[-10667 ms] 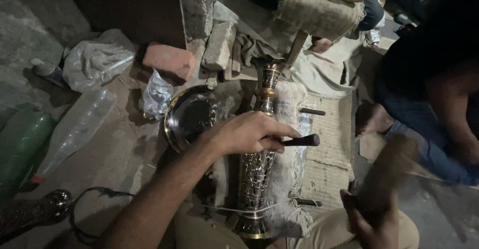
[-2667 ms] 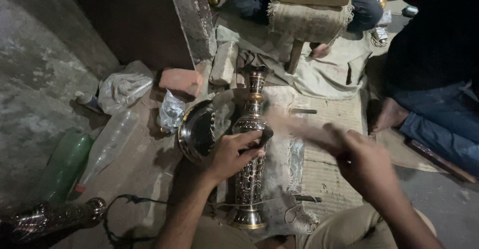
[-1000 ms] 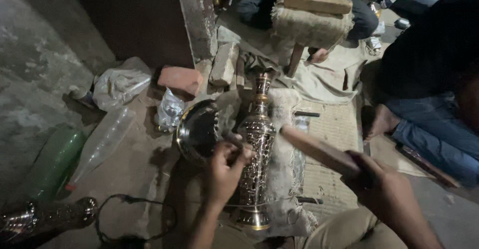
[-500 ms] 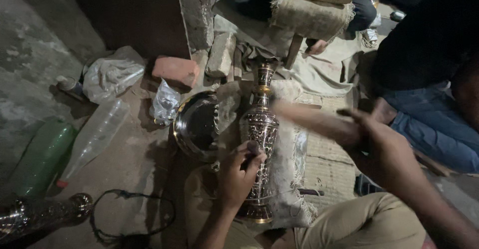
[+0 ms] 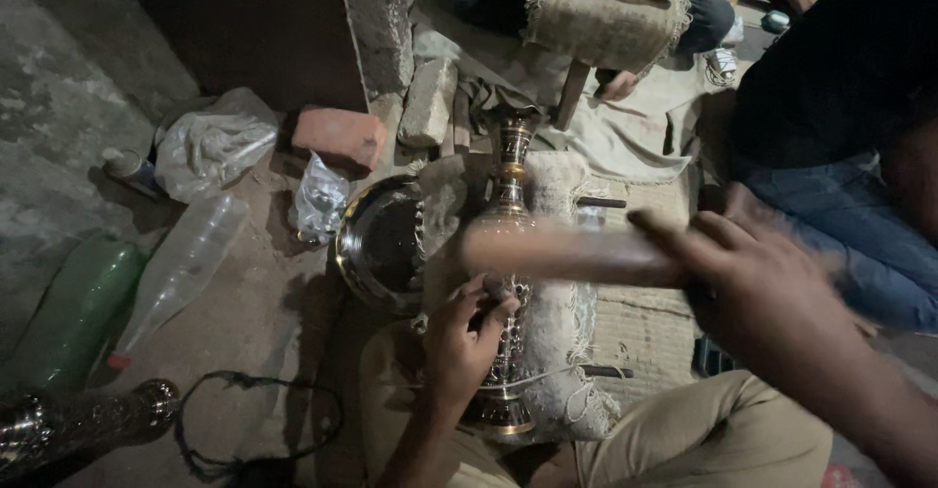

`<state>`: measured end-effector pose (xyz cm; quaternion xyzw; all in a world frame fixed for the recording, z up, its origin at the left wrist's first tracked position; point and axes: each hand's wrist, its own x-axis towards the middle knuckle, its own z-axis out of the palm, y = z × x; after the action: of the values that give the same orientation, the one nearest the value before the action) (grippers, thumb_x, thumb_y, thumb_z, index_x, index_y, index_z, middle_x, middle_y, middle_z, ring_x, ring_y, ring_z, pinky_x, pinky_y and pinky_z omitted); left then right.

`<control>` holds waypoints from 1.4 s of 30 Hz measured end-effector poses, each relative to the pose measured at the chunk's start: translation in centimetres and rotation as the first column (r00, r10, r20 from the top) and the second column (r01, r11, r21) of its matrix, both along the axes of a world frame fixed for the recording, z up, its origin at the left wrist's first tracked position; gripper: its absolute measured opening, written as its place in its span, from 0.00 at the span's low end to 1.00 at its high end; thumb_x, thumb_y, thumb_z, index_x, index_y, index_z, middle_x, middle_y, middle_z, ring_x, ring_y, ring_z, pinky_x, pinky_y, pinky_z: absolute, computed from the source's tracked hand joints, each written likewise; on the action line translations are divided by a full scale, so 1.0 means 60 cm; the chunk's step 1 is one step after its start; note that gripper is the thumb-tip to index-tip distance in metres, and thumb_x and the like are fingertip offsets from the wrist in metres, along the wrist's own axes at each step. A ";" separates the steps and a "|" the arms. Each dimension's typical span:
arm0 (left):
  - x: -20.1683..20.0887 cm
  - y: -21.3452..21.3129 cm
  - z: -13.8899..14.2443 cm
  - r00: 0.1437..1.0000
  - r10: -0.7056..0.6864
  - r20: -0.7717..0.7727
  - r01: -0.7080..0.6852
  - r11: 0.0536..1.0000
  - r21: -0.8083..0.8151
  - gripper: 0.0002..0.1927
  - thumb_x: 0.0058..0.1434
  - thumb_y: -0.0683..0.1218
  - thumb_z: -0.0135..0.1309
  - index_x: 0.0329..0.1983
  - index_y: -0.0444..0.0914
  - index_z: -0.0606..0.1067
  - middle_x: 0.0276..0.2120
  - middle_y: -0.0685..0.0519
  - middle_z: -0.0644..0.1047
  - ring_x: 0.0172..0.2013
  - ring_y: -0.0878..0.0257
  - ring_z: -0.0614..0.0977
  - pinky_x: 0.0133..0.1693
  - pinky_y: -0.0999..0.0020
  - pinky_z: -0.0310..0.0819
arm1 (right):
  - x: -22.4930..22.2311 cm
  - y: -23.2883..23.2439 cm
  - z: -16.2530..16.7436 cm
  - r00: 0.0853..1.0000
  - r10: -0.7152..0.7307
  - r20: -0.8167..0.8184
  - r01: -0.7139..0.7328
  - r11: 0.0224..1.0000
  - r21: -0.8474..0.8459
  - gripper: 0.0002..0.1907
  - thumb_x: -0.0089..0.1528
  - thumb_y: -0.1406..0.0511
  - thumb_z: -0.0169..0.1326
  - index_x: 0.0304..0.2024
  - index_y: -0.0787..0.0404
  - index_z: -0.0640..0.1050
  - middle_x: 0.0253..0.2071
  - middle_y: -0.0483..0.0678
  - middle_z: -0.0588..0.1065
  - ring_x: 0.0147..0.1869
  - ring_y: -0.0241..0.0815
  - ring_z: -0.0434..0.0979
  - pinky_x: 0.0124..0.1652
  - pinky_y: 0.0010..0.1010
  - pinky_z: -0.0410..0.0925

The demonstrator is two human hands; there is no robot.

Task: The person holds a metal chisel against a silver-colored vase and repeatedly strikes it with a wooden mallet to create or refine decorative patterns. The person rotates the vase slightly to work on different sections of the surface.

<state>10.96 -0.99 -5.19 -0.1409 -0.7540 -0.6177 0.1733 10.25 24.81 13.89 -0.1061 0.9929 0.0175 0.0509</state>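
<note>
- Floor [image 5: 244, 332]: bare dusty concrete, everything lies on it; cloth sheet [image 5: 625, 146] spread at the top.
- Another person [image 5: 840, 107]: dark top, blue jeans, sits at the right edge, just beside the work.
- Padded wooden stool [image 5: 606, 19]: top centre, one leg angled down toward the vase neck.
- Green plastic bottle [image 5: 73, 312] and clear plastic bottle [image 5: 181, 268]: lie side by side at the left, well apart from the hands.
- Engraved metal vase [image 5: 508, 283]: lies lengthwise on a frayed cloth pad [image 5: 562, 332], neck pointing up the frame, base near the wearer's knees.
- Right hand [image 5: 772, 293]: closed around a wooden stick [image 5: 567, 252], motion-blurred, held crosswise above the vase; it blocks part of the vase body.
- Round metal dish [image 5: 381, 244]: just left of the vase, touching the pad edge.
- Left hand [image 5: 459, 341]: fingers pinched on a small dark punch [image 5: 493, 288] set against the vase body.
- Brick [image 5: 340, 136], stone block [image 5: 428, 102], plastic bags [image 5: 210, 146]: upper left.
- Second engraved metal piece [image 5: 78, 424] and black cord [image 5: 254, 420]: bottom left.
</note>
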 end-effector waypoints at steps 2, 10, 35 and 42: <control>0.001 0.001 -0.002 0.995 -0.021 0.093 0.023 0.999 -0.023 0.12 0.64 0.42 0.63 0.49 0.37 0.77 0.38 0.52 0.84 0.37 0.64 0.87 0.33 0.71 0.83 | 0.002 -0.001 0.002 1.000 0.009 0.016 -0.012 0.982 0.187 0.35 0.65 0.59 0.54 0.74 0.32 0.64 0.50 0.46 0.78 0.45 0.45 0.82 0.59 0.50 0.72; 0.003 0.000 0.002 0.999 -0.002 0.043 0.003 1.000 -0.017 0.15 0.64 0.43 0.63 0.53 0.36 0.77 0.37 0.51 0.84 0.37 0.63 0.86 0.37 0.69 0.81 | -0.003 0.006 -0.009 0.999 0.008 0.033 -0.017 0.965 0.261 0.32 0.67 0.60 0.50 0.74 0.32 0.63 0.48 0.45 0.78 0.41 0.43 0.82 0.53 0.43 0.75; -0.003 -0.013 0.006 0.988 -0.009 0.156 0.017 0.999 -0.045 0.12 0.64 0.44 0.62 0.49 0.37 0.79 0.40 0.49 0.84 0.41 0.60 0.87 0.40 0.66 0.81 | 0.000 0.010 -0.012 0.984 0.099 -0.150 -0.067 0.977 0.202 0.38 0.58 0.60 0.58 0.71 0.38 0.66 0.53 0.51 0.78 0.50 0.51 0.82 0.48 0.44 0.76; -0.005 -0.013 0.000 0.988 -0.042 0.146 0.042 0.999 0.002 0.14 0.65 0.47 0.60 0.53 0.40 0.78 0.39 0.52 0.85 0.39 0.63 0.87 0.38 0.69 0.81 | 0.004 0.019 -0.027 0.937 0.238 -0.257 -0.156 0.940 0.302 0.38 0.59 0.56 0.56 0.72 0.44 0.66 0.55 0.54 0.79 0.46 0.49 0.84 0.50 0.47 0.75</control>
<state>10.67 -1.77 -5.20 -0.1113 -0.7618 -0.6296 0.1044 10.50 25.96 12.30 -0.1940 0.9614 0.1766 -0.0830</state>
